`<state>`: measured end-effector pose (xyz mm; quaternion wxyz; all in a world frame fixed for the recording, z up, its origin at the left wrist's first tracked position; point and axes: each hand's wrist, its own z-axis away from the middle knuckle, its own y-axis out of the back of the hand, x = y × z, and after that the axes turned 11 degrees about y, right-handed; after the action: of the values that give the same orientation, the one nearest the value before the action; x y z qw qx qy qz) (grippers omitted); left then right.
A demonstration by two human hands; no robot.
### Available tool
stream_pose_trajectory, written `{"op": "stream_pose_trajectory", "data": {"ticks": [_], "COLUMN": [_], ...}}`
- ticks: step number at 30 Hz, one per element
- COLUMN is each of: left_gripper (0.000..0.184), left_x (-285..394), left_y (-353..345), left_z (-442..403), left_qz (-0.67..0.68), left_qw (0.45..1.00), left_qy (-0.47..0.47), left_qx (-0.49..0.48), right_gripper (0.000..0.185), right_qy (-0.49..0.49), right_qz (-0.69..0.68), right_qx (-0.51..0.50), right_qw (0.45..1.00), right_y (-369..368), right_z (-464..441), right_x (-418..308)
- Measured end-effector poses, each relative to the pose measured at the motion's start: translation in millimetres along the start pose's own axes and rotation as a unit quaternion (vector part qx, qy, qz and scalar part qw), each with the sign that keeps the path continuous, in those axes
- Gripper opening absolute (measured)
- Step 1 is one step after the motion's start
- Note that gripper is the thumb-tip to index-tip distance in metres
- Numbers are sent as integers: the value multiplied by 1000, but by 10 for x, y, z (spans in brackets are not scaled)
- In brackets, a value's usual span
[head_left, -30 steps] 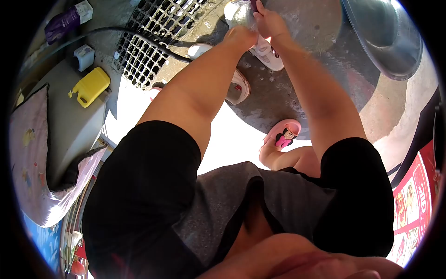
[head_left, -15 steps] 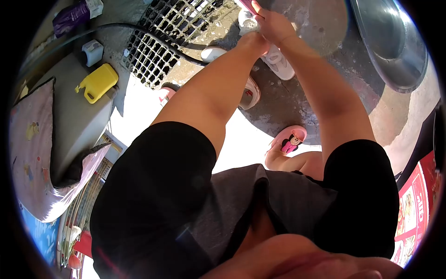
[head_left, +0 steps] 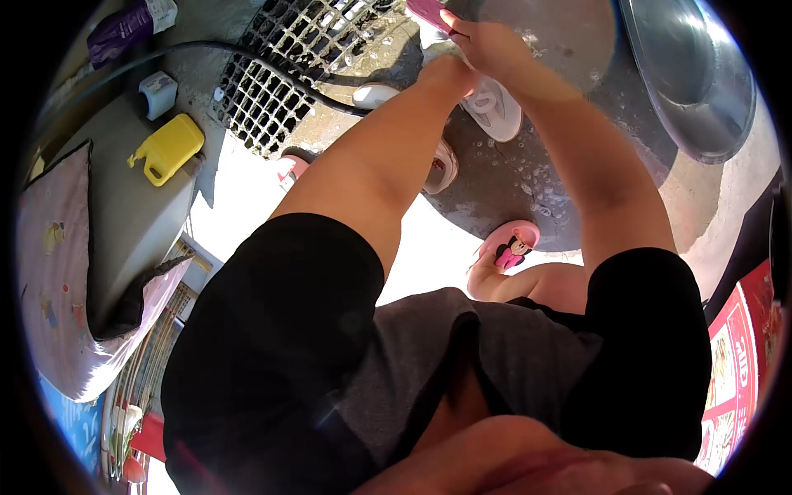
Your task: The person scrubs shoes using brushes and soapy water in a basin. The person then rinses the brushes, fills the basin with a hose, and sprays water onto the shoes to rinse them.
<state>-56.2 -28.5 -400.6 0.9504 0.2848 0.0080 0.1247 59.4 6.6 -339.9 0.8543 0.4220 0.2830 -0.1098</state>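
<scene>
My right hand (head_left: 493,51) is closed on a pink brush (head_left: 429,13), whose bristles are out of sight at the top edge. Close below it, my left hand (head_left: 450,76) is closed on a white shoe (head_left: 435,41), mostly covered by my hands. A white shoe part with straps (head_left: 493,111) shows beside my right wrist; whether it belongs to the same shoe, I cannot tell. Another white shoe (head_left: 374,96) lies left of my left forearm. Pink slippers, one with a cartoon mouse (head_left: 513,246), are on my feet.
A metal basin (head_left: 693,74) stands at upper right. Soap suds (head_left: 532,194) spot the wet concrete. At upper left are a floor grate (head_left: 276,91), a black hose (head_left: 239,51), a yellow jug (head_left: 169,148), a white container (head_left: 158,95) and a purple bag (head_left: 124,37).
The pink brush has shifted left and down, so more of it shows. My right hand has moved slightly with it. More suds spot the floor; my left hand has barely moved.
</scene>
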Motion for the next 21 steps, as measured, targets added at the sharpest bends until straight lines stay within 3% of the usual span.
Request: {"op": "stream_pose_trajectory", "data": {"ticks": [3,5,8,11,13,14,17,21], "left_gripper": [36,40,32,27,27,27,30,34], "left_x": [168,212,34,-146,-78,-13,290,250], "left_y": [325,443,261,79,129,177,432,413], "left_z": [170,390,371,278,276,286,260,291], "left_qz": [-45,-60,42,143,47,4,-197,-114], "left_qw": [997,997,996,977,996,999,975,989], "left_qy": [34,-11,-74,-139,-67,-31,26,39], "left_qx": [-52,-44,16,78,47,30,-97,-80], "right_gripper": [47,43,39,42,48,39,45,56], "right_qy": [30,33,46,-10,1,7,17,-30], "right_qz": [-19,-18,141,103,120,152,104,116], "right_qx": [45,45,-89,-66,-60,-27,5,-49], "right_qw": [998,998,985,992,991,988,994,992], "right_y": [-88,-28,165,53,250,228,50,163], "right_z": [504,607,17,-334,-109,53,501,567], "right_x": [352,297,-177,-387,-455,-199,447,92]}}
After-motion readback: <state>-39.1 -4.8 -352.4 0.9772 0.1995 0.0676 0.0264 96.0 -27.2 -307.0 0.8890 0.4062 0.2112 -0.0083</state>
